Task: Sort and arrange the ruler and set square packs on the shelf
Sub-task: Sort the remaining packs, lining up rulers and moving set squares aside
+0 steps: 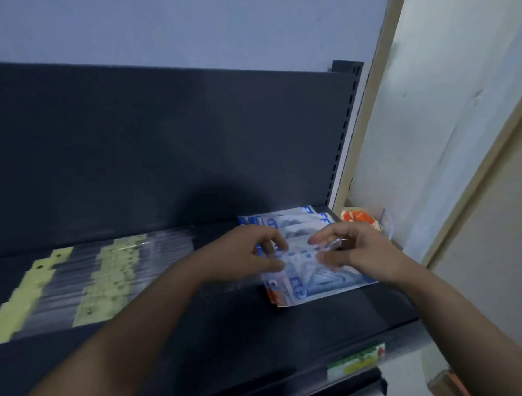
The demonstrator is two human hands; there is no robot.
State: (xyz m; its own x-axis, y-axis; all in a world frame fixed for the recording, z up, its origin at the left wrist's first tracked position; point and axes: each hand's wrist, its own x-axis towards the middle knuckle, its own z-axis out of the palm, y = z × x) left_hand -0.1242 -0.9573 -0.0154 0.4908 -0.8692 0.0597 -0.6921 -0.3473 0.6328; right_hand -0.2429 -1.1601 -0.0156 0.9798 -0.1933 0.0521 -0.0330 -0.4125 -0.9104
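Note:
Blue set square packs [314, 280] lie overlapped in a fanned pile at the right end of the dark shelf [229, 334]. My left hand [244, 252] grips the left edge of the top pack, thumb under and fingers curled over it. My right hand [351, 247] pinches the same pack's upper right part between thumb and fingers. More blue packs [287, 220] show behind the hands. Ruler packs [78, 283] with yellow header cards lie in overlapping rows on the shelf's left half. The frame is blurred.
An orange and white packet [361, 219] sits beyond the shelf's right end, by the cream door frame [370, 118]. The dark back panel [161, 142] rises behind the shelf. A green price label [355, 363] is fixed to the shelf's front edge.

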